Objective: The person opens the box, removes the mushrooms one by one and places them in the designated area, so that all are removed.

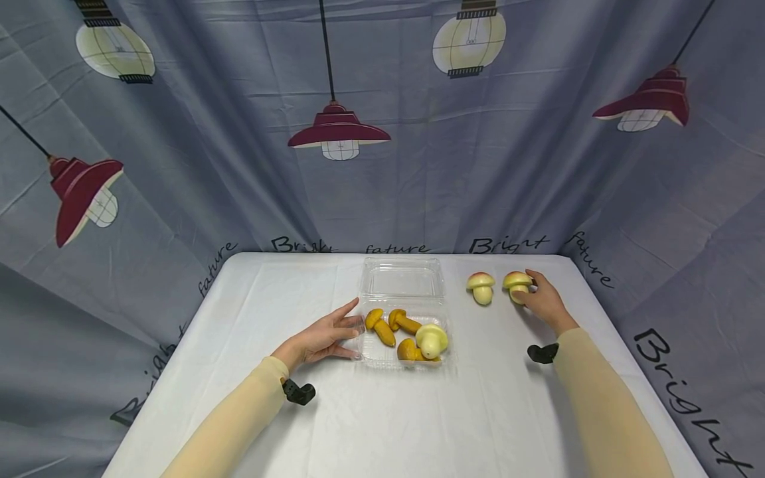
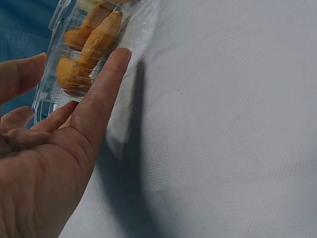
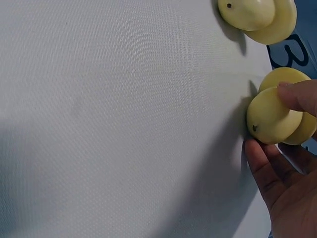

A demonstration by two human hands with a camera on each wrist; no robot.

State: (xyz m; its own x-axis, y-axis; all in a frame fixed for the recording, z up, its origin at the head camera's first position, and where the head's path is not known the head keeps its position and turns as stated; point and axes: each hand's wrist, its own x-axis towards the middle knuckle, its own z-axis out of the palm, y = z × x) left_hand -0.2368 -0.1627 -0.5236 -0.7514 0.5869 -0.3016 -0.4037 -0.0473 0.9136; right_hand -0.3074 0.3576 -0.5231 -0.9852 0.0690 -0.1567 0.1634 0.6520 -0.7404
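My left hand (image 1: 325, 337) rests with its fingers extended against the left side of a clear plastic box (image 1: 372, 355). Several mushrooms lie inside: brown ones, such as the brown mushroom (image 1: 383, 330) nearest that hand, and one pale yellow mushroom (image 1: 431, 340) at the right. On the table to the right, my right hand (image 1: 545, 304) pinches a yellow mushroom with a reddish-tinged cap (image 1: 516, 281). The right wrist view shows the thumb (image 3: 296, 95) on its stem and the other fingers along its far side. A similar mushroom (image 1: 481, 287) stands just left of it.
The box's hinged lid (image 1: 403, 279) lies folded back toward the far table edge. A white cloth covers the table (image 1: 382, 425). Behind it hangs a grey-blue curtain (image 1: 394, 199) printed with lamps and lettering.
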